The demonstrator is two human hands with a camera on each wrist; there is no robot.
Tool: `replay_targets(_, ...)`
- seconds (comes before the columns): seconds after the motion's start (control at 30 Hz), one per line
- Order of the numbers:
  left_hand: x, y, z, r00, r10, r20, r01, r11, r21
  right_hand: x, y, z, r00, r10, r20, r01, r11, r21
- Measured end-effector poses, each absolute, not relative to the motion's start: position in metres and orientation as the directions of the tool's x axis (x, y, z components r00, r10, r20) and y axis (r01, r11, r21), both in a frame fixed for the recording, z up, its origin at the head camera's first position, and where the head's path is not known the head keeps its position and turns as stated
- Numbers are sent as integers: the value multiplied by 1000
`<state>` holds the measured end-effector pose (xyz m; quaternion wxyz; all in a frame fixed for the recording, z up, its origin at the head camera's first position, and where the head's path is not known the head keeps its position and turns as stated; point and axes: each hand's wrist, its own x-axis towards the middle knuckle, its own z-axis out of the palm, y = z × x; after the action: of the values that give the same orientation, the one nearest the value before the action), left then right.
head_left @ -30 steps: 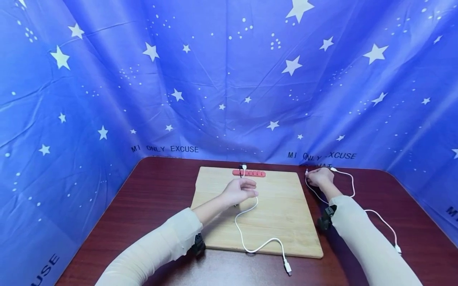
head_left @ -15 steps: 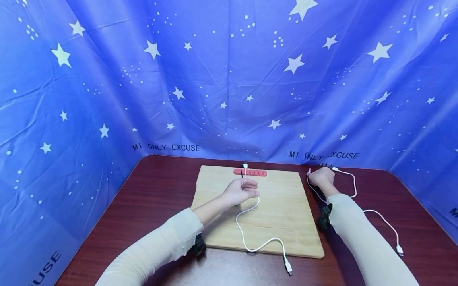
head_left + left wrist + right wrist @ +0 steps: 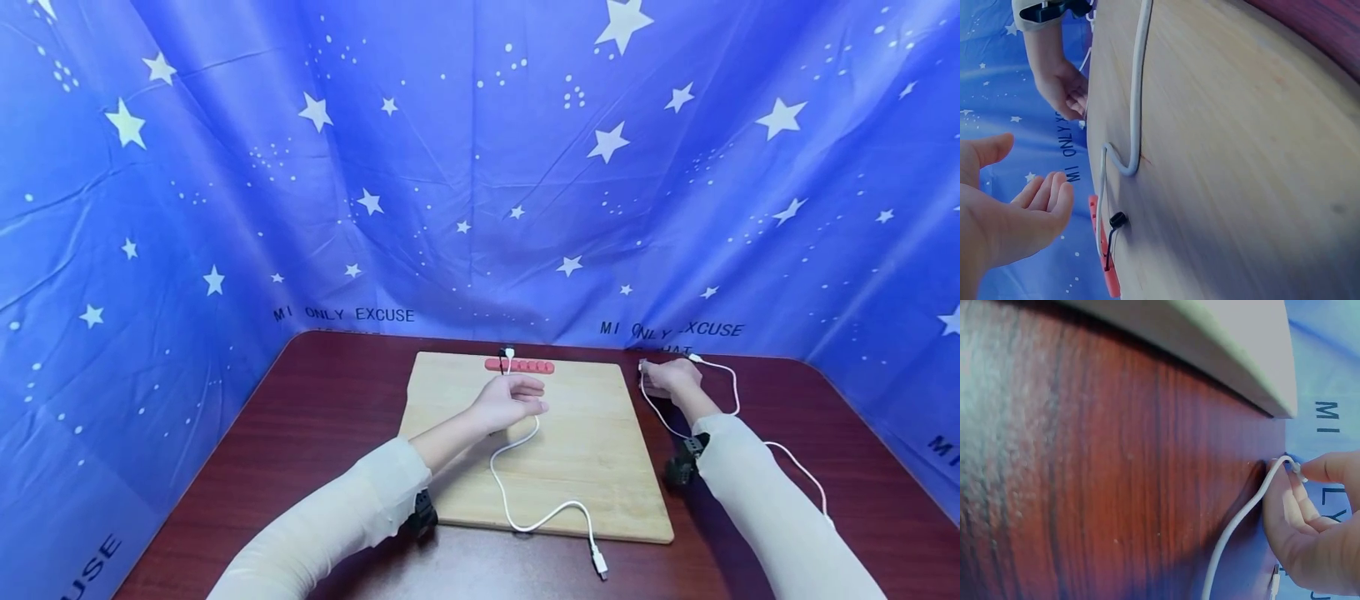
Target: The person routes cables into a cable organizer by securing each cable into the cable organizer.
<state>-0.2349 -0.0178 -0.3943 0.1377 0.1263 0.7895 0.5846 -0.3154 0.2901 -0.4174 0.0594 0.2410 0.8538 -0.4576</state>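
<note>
My left hand (image 3: 510,402) hovers above the wooden board (image 3: 585,450) with thumb and fingers apart and nothing between them. At the board's far edge lies a red cable holder strip (image 3: 534,367), carrying a white cable (image 3: 510,510) and a short black cable (image 3: 1110,245). That white cable runs under my left hand and down past the board's near edge. Right of the board, my right hand (image 3: 673,377) pinches the end of a second white charging cable (image 3: 1235,520) between thumb and fingertip. Its plug (image 3: 1299,474) is partly hidden by the fingers.
More white cable (image 3: 738,387) loops on the dark red table (image 3: 300,433) beside the right hand, and a further length (image 3: 802,471) runs out by the right sleeve. A blue star-patterned curtain (image 3: 465,167) hangs close behind the table.
The right hand has turned a little at the far right, still pinching the cable end. My left hand stays nearly still over the board. The head view has shifted slightly.
</note>
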Motion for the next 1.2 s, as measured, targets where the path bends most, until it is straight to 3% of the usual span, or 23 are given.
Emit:
replay_targets(0.1, -237, -12, -395, -929, 365, -58, 41, 259, 965, -314, 290, -415, -873, 258, -414, 474, 250, -844)
replay_targets(0.17, -238, -8, -396, -929, 366, -49, 46, 245, 968, -312, 290, -415, -875, 206, -439, 476, 193, -858)
replay_targets(0.4, -242, 6, -394, -928, 368, -65, 21, 226, 974, -309, 285, -411, -875, 196, -443, 479, 221, -849)
replay_targets(0.77, -243, 22, -394, -931, 353, -95, -25, 200, 979, -303, 285, -402, -890, 92, -446, 455, 128, -881)
replay_targets(1.03, -246, 27, -393, -935, 338, -112, -40, 213, 976, -297, 282, -393, -884, -129, -449, 461, -94, -882)
replay_targets(1.2, -249, 31, -393, -940, 326, -102, -30, 219, 975, -296, 277, -390, -885, -202, -419, 441, -73, -895)
